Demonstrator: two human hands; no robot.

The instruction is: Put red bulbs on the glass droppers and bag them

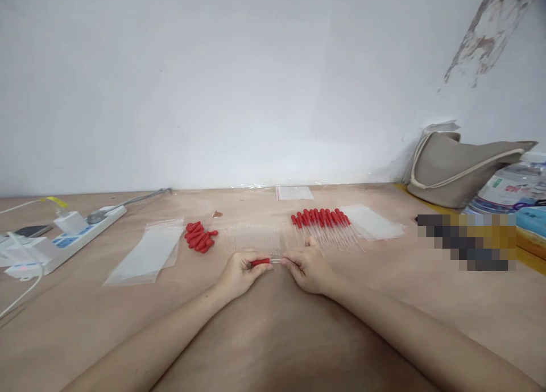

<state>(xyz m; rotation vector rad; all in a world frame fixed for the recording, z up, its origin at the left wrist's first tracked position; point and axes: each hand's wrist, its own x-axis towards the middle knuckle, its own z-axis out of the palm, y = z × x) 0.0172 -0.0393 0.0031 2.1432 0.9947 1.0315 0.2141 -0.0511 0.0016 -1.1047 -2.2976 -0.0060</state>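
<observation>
My left hand pinches a small red rubber bulb above the brown table. My right hand pinches the clear glass tube that meets the bulb. Both hands are closed and nearly touch. Just beyond them lies a row of bare clear tubes. A heap of loose red bulbs lies to the left of that row. To the right lies a row of tubes with red bulbs fitted.
Clear zip bags lie at the left, at the right and by the wall. A white power strip with chargers sits far left. A grey bag and packaged goods stand at the right.
</observation>
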